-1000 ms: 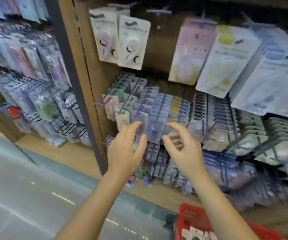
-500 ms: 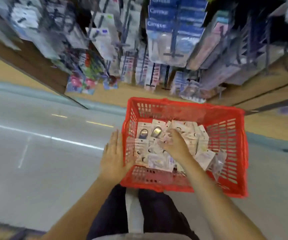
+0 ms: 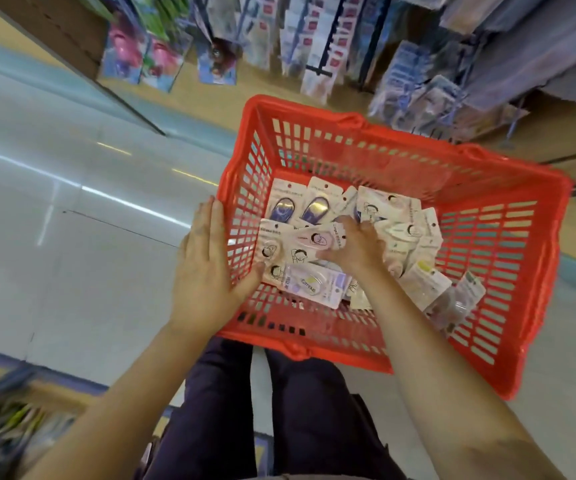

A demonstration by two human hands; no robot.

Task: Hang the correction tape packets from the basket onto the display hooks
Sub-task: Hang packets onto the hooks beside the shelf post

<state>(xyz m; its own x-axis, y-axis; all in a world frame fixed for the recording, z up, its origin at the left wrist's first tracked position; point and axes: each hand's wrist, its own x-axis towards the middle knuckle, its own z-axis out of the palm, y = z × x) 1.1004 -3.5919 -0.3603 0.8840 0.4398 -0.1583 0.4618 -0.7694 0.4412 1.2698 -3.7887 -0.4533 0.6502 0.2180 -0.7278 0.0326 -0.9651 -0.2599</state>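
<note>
Pale glossy floor [image 3: 54, 237] filled the left of the view, with a blurred shelf edge at the near-left corner.

Left hand [image 3: 207, 268] lay flat against the outside of the left wall of the red slotted plastic basket [image 3: 508, 244]. Fingers were straight and together, pointing away from the person, with the fingertips at the rim. The thumb hooked over the near-left corner into the basket. It gripped nothing.

The basket sat on the floor just beyond the person's dark-trousered legs [image 3: 279, 410]. In its bottom lay a loose heap of white and pastel carded correction tape packets [image 3: 414, 233], overlapping at all angles. Two with dark blue dispensers [image 3: 300, 207] lay side by side at the far-left of the heap. A pale lilac one with a yellow mark [image 3: 314, 284] lay at the near side.

Right hand [image 3: 356, 247] was down in the heap near its middle, fingers curled onto a pink-tinted packet [image 3: 317, 239] that was tilted above the others. Thumb contact was hidden, so I can't tell how firm the grip was.

At the far right, the wooden display shelving [image 3: 556, 133] carried rows of hanging blister packs [image 3: 414, 95] on hooks, blurred; more blurred hanging packs ran leftward along the far edge.
</note>
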